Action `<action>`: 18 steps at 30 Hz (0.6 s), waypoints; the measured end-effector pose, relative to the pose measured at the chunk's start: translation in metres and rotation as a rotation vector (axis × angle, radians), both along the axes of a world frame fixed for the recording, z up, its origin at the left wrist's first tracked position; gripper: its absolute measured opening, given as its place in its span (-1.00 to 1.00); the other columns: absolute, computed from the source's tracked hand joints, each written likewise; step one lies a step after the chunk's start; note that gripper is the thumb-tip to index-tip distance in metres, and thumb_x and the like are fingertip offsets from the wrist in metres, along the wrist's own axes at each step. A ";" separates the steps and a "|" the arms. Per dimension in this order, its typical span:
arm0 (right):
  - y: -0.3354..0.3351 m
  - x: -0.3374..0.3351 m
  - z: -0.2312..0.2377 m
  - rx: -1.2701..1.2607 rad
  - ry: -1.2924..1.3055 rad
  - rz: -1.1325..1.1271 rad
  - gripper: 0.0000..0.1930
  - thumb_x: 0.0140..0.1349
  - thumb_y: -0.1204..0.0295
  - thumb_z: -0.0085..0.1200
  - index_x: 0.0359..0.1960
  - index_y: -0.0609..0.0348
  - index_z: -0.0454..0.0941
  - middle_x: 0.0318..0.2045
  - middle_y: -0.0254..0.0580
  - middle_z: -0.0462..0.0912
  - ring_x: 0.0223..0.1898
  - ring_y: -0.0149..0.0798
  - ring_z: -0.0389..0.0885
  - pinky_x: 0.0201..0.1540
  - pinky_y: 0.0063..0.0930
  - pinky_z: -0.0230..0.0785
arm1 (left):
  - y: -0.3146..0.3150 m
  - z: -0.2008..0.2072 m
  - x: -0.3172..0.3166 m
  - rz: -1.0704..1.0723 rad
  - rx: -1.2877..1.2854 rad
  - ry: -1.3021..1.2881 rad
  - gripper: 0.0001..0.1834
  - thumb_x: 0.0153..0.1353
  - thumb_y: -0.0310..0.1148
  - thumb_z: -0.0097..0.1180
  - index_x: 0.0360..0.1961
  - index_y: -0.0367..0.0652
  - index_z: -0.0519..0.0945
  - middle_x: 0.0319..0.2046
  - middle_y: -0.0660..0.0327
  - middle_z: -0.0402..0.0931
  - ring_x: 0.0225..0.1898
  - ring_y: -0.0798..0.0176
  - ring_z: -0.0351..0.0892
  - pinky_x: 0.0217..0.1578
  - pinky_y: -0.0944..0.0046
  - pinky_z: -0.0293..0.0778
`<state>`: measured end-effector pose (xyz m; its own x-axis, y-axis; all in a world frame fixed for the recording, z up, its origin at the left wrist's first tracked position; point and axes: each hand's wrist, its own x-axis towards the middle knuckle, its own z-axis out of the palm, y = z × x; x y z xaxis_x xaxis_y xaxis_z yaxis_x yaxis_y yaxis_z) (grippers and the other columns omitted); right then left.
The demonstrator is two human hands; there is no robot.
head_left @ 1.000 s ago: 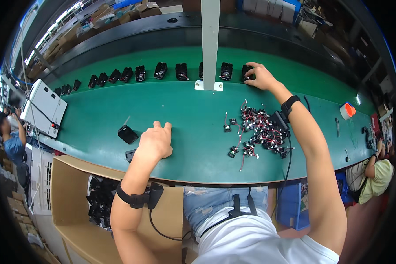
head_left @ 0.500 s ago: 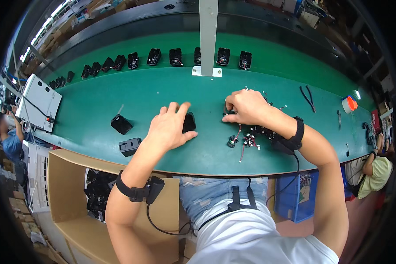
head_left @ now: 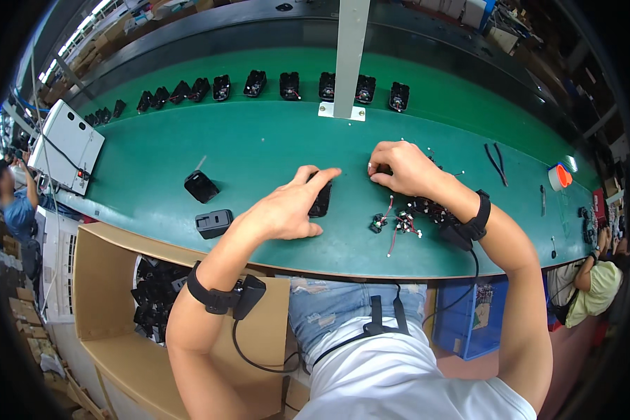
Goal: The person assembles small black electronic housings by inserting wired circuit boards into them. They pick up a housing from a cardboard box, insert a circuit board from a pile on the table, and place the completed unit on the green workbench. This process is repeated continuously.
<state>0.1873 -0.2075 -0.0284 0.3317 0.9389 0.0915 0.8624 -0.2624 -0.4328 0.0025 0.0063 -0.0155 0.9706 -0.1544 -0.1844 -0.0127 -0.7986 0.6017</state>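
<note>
My left hand [head_left: 283,210] is curved around a black plastic housing [head_left: 320,199] on the green bench. Its thumb lies at the near end and its index finger stretches past the far end. To the right, my right hand [head_left: 402,168] is closed in a pinch just above the bench top. What sits between its fingertips is mostly hidden. Below that hand lie small wired components [head_left: 404,222] with red and black leads and white connectors. Further left are an open black housing [head_left: 201,187] and a closed dark grey case [head_left: 214,223].
Black housings with parts inside [head_left: 290,85] line the far green strip. A white post [head_left: 348,63] stands at the bench's back. Pliers [head_left: 497,164], an orange-and-white roll [head_left: 559,176] and a white machine [head_left: 66,147] flank the work area. Below are a cardboard box [head_left: 108,280] and blue bin [head_left: 469,322].
My left hand has come in around the black housing, which has shifted right and nearer to me. My right hand stays pinched, lifted slightly from the components. The whole view has shifted a little.
</note>
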 end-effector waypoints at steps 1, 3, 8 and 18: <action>0.000 0.000 0.001 0.022 0.049 0.016 -0.89 0.07 0.51 0.26 -0.35 0.21 0.69 -0.33 -0.14 0.71 -0.29 -0.08 0.70 -0.17 -0.22 0.56 | 0.002 -0.003 0.001 -0.030 -0.025 -0.017 0.10 -0.13 -0.36 0.48 0.46 -0.08 0.12 0.27 -0.09 0.24 -0.21 -0.05 0.62 -0.04 0.06 0.58; 0.002 -0.001 0.006 0.063 0.149 0.052 -0.90 0.11 0.51 0.27 -0.34 0.25 0.68 -0.36 -0.14 0.73 -0.32 -0.13 0.72 -0.20 -0.27 0.57 | 0.001 -0.010 0.001 0.007 0.017 -0.111 0.05 -0.14 -0.36 0.48 0.41 -0.14 0.18 0.22 -0.07 0.32 -0.21 -0.04 0.62 -0.04 0.07 0.58; -0.004 -0.037 0.040 0.193 0.378 -0.122 -0.93 0.17 0.55 0.25 -0.32 0.25 0.66 -0.40 -0.20 0.74 -0.34 -0.30 0.73 -0.27 -0.44 0.57 | -0.007 -0.008 0.004 0.067 -0.117 -0.209 -0.08 -0.13 -0.34 0.46 0.29 -0.26 0.29 0.08 -0.05 0.48 -0.08 -0.04 0.60 0.03 0.07 0.54; -0.004 -0.067 0.049 0.593 0.104 0.202 -0.80 -0.04 0.68 0.32 -0.37 0.20 0.61 -0.32 -0.22 0.71 -0.26 -0.14 0.67 -0.19 -0.35 0.53 | -0.015 0.014 0.004 0.048 -0.880 -0.125 -0.08 -0.10 -0.51 0.48 0.33 -0.20 0.29 0.19 0.18 0.35 0.23 0.22 0.41 0.21 0.12 0.39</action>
